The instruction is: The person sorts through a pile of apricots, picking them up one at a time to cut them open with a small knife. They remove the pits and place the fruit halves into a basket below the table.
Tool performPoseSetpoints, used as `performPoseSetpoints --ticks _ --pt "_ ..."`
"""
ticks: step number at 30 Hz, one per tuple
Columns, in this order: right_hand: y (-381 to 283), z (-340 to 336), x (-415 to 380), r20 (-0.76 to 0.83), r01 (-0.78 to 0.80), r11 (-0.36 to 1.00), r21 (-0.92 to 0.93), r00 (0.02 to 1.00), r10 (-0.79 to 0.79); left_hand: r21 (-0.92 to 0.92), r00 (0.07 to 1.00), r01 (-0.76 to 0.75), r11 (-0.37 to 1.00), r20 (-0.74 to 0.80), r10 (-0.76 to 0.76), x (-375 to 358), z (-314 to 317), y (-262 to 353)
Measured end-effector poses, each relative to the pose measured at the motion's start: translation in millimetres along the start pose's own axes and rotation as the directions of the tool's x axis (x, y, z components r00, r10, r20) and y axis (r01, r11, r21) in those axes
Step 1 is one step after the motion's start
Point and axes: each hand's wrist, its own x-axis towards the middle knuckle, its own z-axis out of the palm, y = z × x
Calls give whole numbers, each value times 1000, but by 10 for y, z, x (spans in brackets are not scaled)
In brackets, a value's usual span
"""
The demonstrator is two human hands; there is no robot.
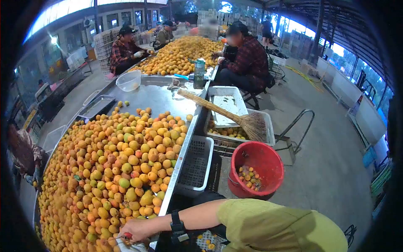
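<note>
A large heap of orange and yellow-green apricots (126,168) covers the near part of a metal sorting table (159,94). Reaching in from the lower right, my right hand (138,229) is closed around a small red-handled tool (126,236) at the heap's near edge; its working end is too small to make out. A dark watch (177,222) sits on that wrist. Just below, at the bottom edge, a bit of white glove on my left hand (132,247) shows close to the tool. Its fingers are mostly cut off by the frame.
A red bucket (237,176) with some apricots stands right of the table, near an empty white basket (205,168). A straw broom (254,126) lies across a crate and white tray (228,94). Several people sit around a farther apricot heap (184,52); another person (27,151) is at left.
</note>
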Motion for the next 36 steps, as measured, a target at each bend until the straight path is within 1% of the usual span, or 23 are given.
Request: performPoseSetpoints --ticks 2,5,6,7,9,11,13,14,15,17,19,21,22,23,24,25,26,27,29,31,33,35,36 --pt "-25 -39 -26 4 25 1000 -14 1000 -25 -109 997 54 993 65 -47 14 -61 12" --pt "66 -46 -22 92 8 1000 -19 996 -6 -86 997 62 994 -30 -65 25 -32 6" --pt "97 -19 -29 70 59 996 -60 996 -55 -198 995 94 976 50 -85 30 -51 30" --pt "122 31 -42 88 70 997 -40 994 -67 -167 993 56 984 -91 -71 24 -69 19" --pt "73 36 -84 9 56 994 -98 998 -55 59 995 -36 998 -86 41 148 -132 -20" --pt "27 67 -82 7 40 992 -122 999 -39 82 996 -77 994 -47 81 105 -119 -31" --pt "42 124 -88 -84 -44 999 6 995 44 164 990 -135 977 -25 141 21 -9 -39" --pt "136 176 -62 -125 21 1000 13 992 -19 160 972 -130 978 -176 158 -20 73 -64" --pt "78 162 -60 -118 21 1000 22 993 -18 160 969 -131 978 -187 160 -58 127 -54" --pt "-117 -30 -8 -26 -299 838 456 937 348 295 951 -230 927 -132 278 -142 220 -4" --pt "-71 -159 93 -238 -231 816 530 883 405 223 952 -238 945 -137 272 -269 301 75" --pt "-30 -391 116 -328 -246 800 547 817 475 661 951 -266 701 300 77 -387 218 174" --pt "168 -416 156 -399 -202 864 461 823 405 765 757 -628 -144 643 116 -361 124 137" --pt "313 -498 174 -523 -237 970 -61 835 171 514 609 -757 -402 778 -153 -446 255 203" --pt "297 -571 180 -500 -325 929 -177 843 200 956 929 -293 12 287 -235 -580 405 189" --pt "120 -647 119 -451 -347 870 -349 877 169 938 918 -344 44 346 -195 -587 313 139" --pt "61 -662 97 -467 -372 821 -432 871 149 896 901 -391 209 419 -111 -573 241 84" --pt "144 -614 118 -477 -325 851 -413 873 102 900 902 -389 196 415 -118 -602 277 132" --pt "-78 -545 145 -360 -234 963 -131 917 174 914 945 -319 250 328 7 -607 440 235" --pt "-262 -357 139 -79 -299 855 424 928 364 897 942 -332 291 301 149 -460 257 73" --pt "-252 -94 129 -115 -223 889 400 950 290 879 923 -354 320 275 268 -364 163 -47" --pt "-363 23 104 -93 -200 959 200 971 221 685 964 -264 679 186 188 -334 138 -119" --pt "-364 16 122 -97 -101 983 -150 991 87 670 960 -280 688 178 217 -296 110 -128"
